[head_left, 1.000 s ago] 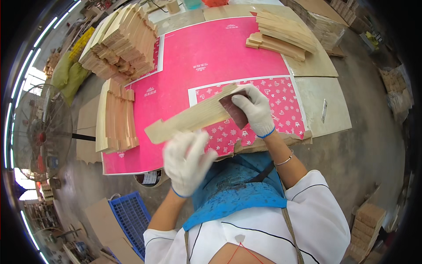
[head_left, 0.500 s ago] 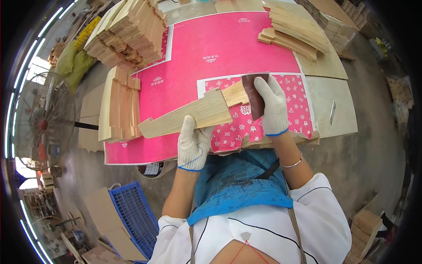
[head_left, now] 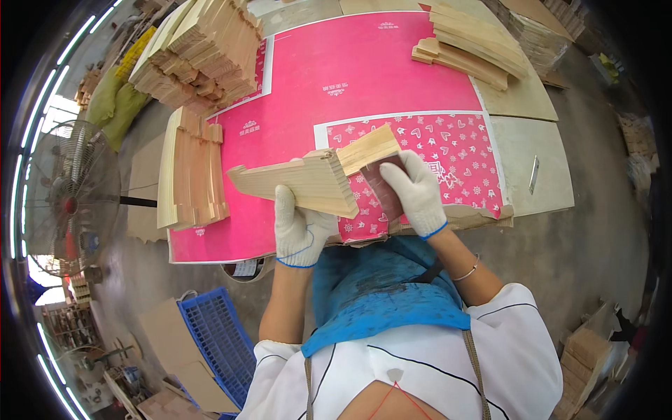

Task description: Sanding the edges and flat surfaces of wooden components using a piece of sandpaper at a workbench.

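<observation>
I hold a pale shaped wooden piece (head_left: 308, 180) tilted up above the near edge of the pink-covered table (head_left: 364, 77). My left hand (head_left: 299, 227), in a white glove, grips the piece from below at its near end. My right hand (head_left: 413, 189), also gloved, presses a dark reddish-brown sanding sheet (head_left: 382, 183) against the right end of the wood. A blue apron (head_left: 378, 287) covers my lap below the hands.
A tall stack of cut wooden pieces (head_left: 203, 49) stands at the back left, a flat row of pieces (head_left: 190, 168) lies at the left edge, and another pile (head_left: 476, 42) at the back right. A floor fan (head_left: 66, 196) stands left; a blue plastic crate (head_left: 217, 343) sits on the floor.
The wooden piece has been lifted and tilted up toward me. My left hand moved from free air onto the piece's near end; my right hand slid the sanding sheet along its right end.
</observation>
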